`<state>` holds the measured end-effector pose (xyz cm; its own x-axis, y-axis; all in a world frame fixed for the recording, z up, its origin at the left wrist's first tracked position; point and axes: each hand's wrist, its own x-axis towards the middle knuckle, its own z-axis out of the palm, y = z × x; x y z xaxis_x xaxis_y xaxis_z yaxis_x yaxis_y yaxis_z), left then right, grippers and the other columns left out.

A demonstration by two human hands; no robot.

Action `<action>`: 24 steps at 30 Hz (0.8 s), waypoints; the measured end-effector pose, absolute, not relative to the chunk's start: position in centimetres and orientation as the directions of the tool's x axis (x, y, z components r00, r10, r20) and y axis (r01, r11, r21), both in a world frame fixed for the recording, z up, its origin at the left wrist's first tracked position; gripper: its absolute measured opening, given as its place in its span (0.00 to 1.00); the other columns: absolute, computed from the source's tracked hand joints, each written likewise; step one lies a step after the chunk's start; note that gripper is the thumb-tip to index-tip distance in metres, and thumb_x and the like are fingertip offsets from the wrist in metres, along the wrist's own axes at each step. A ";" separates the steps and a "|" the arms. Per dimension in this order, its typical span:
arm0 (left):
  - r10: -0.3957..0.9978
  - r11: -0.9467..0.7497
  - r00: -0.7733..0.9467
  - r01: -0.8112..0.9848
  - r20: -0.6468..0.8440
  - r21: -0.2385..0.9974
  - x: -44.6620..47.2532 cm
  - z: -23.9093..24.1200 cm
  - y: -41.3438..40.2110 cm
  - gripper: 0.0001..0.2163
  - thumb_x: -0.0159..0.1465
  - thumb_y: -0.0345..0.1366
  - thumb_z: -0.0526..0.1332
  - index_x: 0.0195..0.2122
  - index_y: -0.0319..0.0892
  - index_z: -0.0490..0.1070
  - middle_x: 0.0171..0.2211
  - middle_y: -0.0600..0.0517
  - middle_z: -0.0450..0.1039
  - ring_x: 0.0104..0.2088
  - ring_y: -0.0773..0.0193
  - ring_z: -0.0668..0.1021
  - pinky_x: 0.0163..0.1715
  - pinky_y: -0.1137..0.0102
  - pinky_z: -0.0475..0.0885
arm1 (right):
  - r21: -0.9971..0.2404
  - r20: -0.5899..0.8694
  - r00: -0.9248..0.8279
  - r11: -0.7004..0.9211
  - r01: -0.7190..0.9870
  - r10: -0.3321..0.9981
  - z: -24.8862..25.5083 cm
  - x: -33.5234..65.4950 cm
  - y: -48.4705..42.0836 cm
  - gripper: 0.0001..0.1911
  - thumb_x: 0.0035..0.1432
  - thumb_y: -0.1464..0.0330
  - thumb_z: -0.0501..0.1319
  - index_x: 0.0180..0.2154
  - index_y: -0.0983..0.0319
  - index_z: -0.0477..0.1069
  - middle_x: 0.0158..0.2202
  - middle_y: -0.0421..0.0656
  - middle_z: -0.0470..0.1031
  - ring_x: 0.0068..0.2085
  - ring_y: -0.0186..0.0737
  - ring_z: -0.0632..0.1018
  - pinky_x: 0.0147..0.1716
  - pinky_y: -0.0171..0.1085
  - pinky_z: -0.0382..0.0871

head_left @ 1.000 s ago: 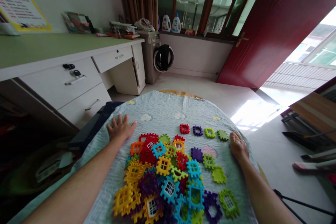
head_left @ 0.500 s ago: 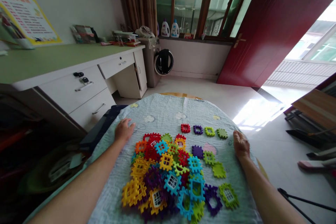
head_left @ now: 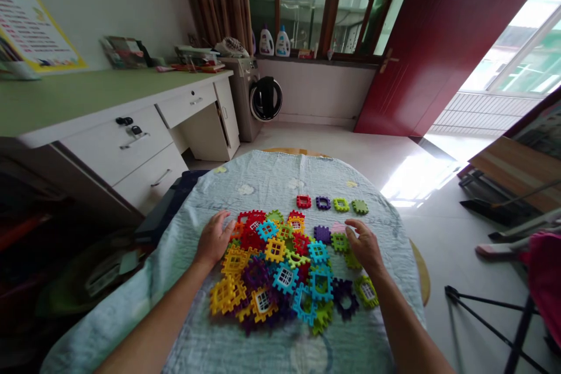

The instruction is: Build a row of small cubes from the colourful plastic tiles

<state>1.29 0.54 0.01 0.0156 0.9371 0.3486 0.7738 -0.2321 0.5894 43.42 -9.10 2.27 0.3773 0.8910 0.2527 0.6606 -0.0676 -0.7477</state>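
A heap of colourful plastic interlocking tiles (head_left: 280, 272) lies on a round table under a pale blue quilted cloth (head_left: 272, 178). My left hand (head_left: 214, 239) rests at the heap's left edge, fingers stretched out and touching the orange and yellow tiles. My right hand (head_left: 363, 245) hovers over the green tiles at the heap's right edge, fingers slightly curled and apart, holding nothing. Beyond the heap a row of small tiles lies in line: red (head_left: 303, 201), purple (head_left: 323, 203), light green (head_left: 340, 204), darker green (head_left: 360, 206).
A long desk with a green top and white drawers (head_left: 131, 140) stands at the left. A small washing machine (head_left: 263, 96) sits by the far wall under a window sill with detergent bottles. A red door (head_left: 438, 41) is open at the right. Black tripod legs (head_left: 491, 304) stand right of the table.
Both hands have moved inward from the cloth's outer parts to the two sides of the tile heap. The camera view has shifted a little.
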 end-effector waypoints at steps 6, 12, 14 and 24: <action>0.949 -0.208 0.005 0.761 0.315 0.614 1.4 0.3 0.0 0.21 0.64 0.49 0.50 0.45 0.41 0.73 0.47 0.44 0.78 0.50 0.53 0.78 0.55 0.58 0.71 | -0.814 0.099 0.428 -0.175 0.553 0.898 1.3 43.3 -10.2 0.20 0.49 0.63 0.54 0.41 0.60 0.77 0.38 0.45 0.80 0.40 0.45 0.79 0.46 0.44 0.72; 0.953 -0.221 0.037 0.763 0.301 0.607 1.7 0.7 -0.4 0.20 0.64 0.49 0.50 0.42 0.42 0.75 0.46 0.44 0.78 0.49 0.54 0.78 0.55 0.60 0.70 | -0.796 0.110 0.275 -0.081 0.600 0.955 0.6 43.1 -11.6 0.35 0.38 0.70 0.57 0.53 0.56 0.72 0.52 0.45 0.76 0.55 0.48 0.73 0.57 0.47 0.65; 0.958 -0.213 0.040 0.764 0.285 0.609 1.9 0.9 -0.5 0.20 0.63 0.49 0.49 0.42 0.42 0.75 0.46 0.44 0.78 0.49 0.54 0.78 0.55 0.60 0.70 | -0.769 0.140 0.207 -0.025 0.639 0.968 0.8 43.0 -11.6 0.32 0.40 0.68 0.59 0.52 0.56 0.73 0.54 0.45 0.74 0.58 0.49 0.70 0.60 0.50 0.61; 0.964 -0.178 0.012 0.771 0.266 0.611 2.1 1.2 -0.4 0.19 0.62 0.50 0.50 0.39 0.43 0.74 0.45 0.45 0.79 0.48 0.55 0.78 0.54 0.62 0.70 | -0.895 -0.018 0.306 -0.152 0.420 0.952 2.5 44.3 -11.4 0.24 0.55 0.48 0.58 0.39 0.61 0.77 0.33 0.44 0.79 0.35 0.43 0.77 0.36 0.39 0.71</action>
